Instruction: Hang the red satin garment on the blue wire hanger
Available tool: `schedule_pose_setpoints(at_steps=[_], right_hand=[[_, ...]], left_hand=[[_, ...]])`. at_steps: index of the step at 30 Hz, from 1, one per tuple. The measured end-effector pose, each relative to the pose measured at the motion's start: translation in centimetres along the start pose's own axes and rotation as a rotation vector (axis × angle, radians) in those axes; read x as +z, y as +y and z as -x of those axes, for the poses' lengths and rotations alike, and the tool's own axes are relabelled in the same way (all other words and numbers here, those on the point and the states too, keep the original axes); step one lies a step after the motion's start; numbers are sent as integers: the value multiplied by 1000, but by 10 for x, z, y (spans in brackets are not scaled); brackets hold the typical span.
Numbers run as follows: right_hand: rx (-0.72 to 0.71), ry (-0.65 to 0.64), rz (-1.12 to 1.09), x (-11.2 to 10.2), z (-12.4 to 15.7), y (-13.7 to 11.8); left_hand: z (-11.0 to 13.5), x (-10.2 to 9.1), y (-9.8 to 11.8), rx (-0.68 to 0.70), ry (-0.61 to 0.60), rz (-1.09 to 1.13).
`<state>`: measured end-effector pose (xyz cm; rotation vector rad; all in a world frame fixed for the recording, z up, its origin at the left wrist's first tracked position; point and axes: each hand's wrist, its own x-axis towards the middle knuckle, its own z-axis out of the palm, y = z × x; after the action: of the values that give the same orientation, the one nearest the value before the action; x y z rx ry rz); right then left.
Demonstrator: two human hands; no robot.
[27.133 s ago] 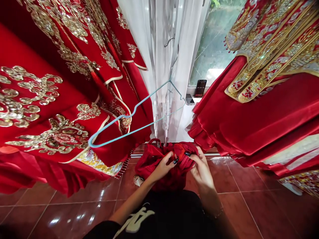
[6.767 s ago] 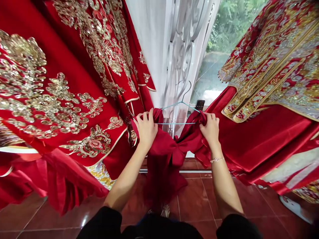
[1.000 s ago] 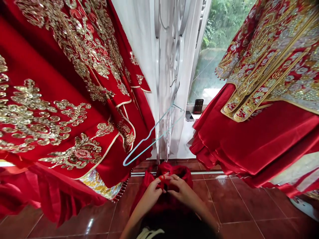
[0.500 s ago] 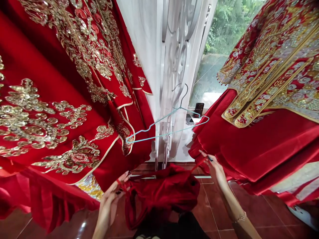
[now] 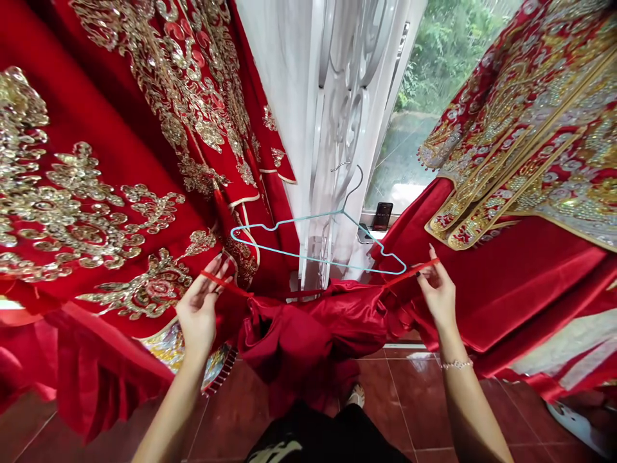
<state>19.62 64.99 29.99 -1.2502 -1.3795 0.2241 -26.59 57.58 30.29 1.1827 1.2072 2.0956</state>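
A plain dark red satin garment [image 5: 308, 334] hangs bunched between my two hands by its thin red straps. My left hand [image 5: 200, 308] pinches the left strap [image 5: 226, 283] just below the left end of a light blue wire hanger [image 5: 313, 241]. My right hand [image 5: 438, 292] pinches the right strap [image 5: 409, 273] beside the hanger's right end. The hanger hooks onto the white ornamental grille [image 5: 347, 122] straight ahead and is bare.
Red gowns with gold embroidery hang close on the left [image 5: 110, 186] and on the right [image 5: 520, 167]. A phone [image 5: 382, 216] stands on the window sill behind the hanger. Glossy red-brown floor tiles [image 5: 414, 405] lie below.
Over the last second my hands left the bunched cloth at waist height, spread apart and rose, stretching the straps up to the hanger's ends. The hanger swung to face me.
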Motion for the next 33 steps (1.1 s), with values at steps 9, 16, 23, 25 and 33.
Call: schedule_pose_setpoints(at_steps=[9,16,23,25,33], right_hand=[[141,-7,-169,-9,-4,8],[7,36,-126,-11,-27,15],[91,66,-207,-13,-24,23],[122,135,-234,-9,-24,25],[154,-223,-269,-23,-36,22]], left_hand=[[-16,25,4,53,1,29],[-27,48,11,12,-177,-33],[-29,50,11,9,-147,-88],[-30,47,13,3,-158,-110],[-34,31,29,-70,-133,-195]])
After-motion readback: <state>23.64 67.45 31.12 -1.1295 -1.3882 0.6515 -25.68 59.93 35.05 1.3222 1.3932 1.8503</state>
